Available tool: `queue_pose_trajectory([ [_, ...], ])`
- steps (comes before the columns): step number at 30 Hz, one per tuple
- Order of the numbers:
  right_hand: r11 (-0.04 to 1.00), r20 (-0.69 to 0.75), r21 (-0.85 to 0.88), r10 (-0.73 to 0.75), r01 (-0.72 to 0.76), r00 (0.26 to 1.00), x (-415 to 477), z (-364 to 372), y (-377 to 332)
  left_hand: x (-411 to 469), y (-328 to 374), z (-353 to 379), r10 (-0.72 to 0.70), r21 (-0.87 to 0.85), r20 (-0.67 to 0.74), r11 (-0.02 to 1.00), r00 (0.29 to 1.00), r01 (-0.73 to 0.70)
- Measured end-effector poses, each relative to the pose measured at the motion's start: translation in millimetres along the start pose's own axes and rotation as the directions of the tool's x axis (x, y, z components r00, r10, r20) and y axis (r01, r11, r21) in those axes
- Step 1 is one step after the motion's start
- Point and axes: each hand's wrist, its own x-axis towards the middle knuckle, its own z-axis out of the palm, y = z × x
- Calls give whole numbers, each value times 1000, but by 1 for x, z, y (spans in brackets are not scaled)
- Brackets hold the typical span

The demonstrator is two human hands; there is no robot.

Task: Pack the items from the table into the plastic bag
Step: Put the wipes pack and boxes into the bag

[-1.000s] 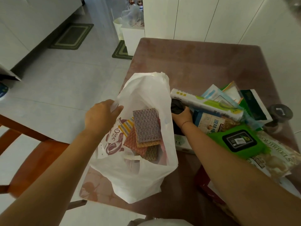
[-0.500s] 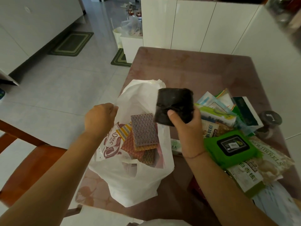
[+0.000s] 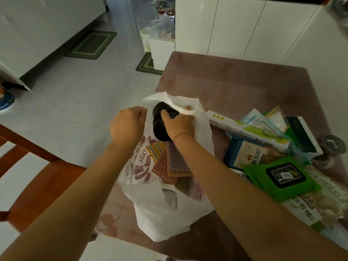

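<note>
A white plastic bag (image 3: pixel 165 211) with a red print stands open at the left edge of the brown table (image 3: pixel 235 85). Coloured textured cloths (image 3: pixel 173 162) lie inside it. My left hand (image 3: pixel 129 125) grips the bag's left rim and holds the mouth open. My right hand (image 3: pixel 178 125) grips a black roll-like bundle (image 3: pixel 160 125) and holds it inside the far part of the bag's mouth. The bag's far rim drapes over my right fingertips.
Right of the bag lies a pile of items: a long white-green box (image 3: pixel 243 127), a blue-white packet (image 3: pixel 244 155), a green wipes pack (image 3: pixel 280 178), a dark green box (image 3: pixel 301 134), snack bags (image 3: pixel 323 198). A wooden chair (image 3: pixel 37 176) stands at the left.
My right hand lifted the black bundle from the pile, carried it left and lowered it into the bag's mouth. My left hand kept its hold on the rim.
</note>
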Motion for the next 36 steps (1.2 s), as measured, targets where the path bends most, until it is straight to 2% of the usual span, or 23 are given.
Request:
queue_pose_trajectory([
  [4, 951, 184, -295, -34, 88, 982, 14, 6, 25, 3, 0, 6, -29, -18, 34, 999, 999, 29],
  [6, 924, 263, -360, -35, 132, 964, 14, 11, 41, 3, 2, 9, -25, -17, 57, 1000, 998, 26],
  [8, 916, 280, -371, -45, 152, 959, 14, 12, 52, 3, 4, 11, -30, -20, 74, 999, 997, 32],
  [13, 939, 268, -282, -119, 196, 956, 9, 0, 53, 4, 4, 13, -18, 11, 74, 1000, 997, 17],
  [18, 927, 236, -126, -319, 354, 918, -30, -25, 66, -2, 4, 17, -47, 0, 81, 999, 996, 47],
  [21, 879, 87, -82, -462, 469, 882, -51, -52, 94, -7, 1, 18, -53, 9, 76, 999, 996, 52],
  [23, 868, -16, -149, -481, 474, 876, -54, -76, 120, -10, 0, 18, -61, 21, 79, 998, 995, 59],
  [26, 863, -154, -354, -435, 362, 887, -51, -111, 158, -15, 0, 18, -72, 54, 82, 996, 994, 68],
  [27, 852, -194, -438, -402, 288, 895, -48, -122, 169, -16, 0, 19, -78, 64, 84, 995, 993, 73],
  [29, 840, -294, -542, -226, 33, 929, -45, -142, 188, -18, 1, 20, -92, 87, 87, 993, 992, 84],
  [30, 842, -363, -528, -108, -109, 925, -44, -152, 197, -20, 1, 20, -95, 97, 87, 992, 992, 86],
  [32, 857, -486, -407, 91, -317, 869, -47, -170, 213, -23, -1, 22, -99, 101, 92, 991, 991, 89],
  [34, 859, -542, -311, 192, -407, 818, -51, -179, 223, -26, -4, 24, -116, 83, 99, 991, 988, 108],
  [36, 867, -566, -263, 216, -423, 796, -55, -181, 226, -27, -6, 27, -126, 69, 108, 990, 986, 119],
])
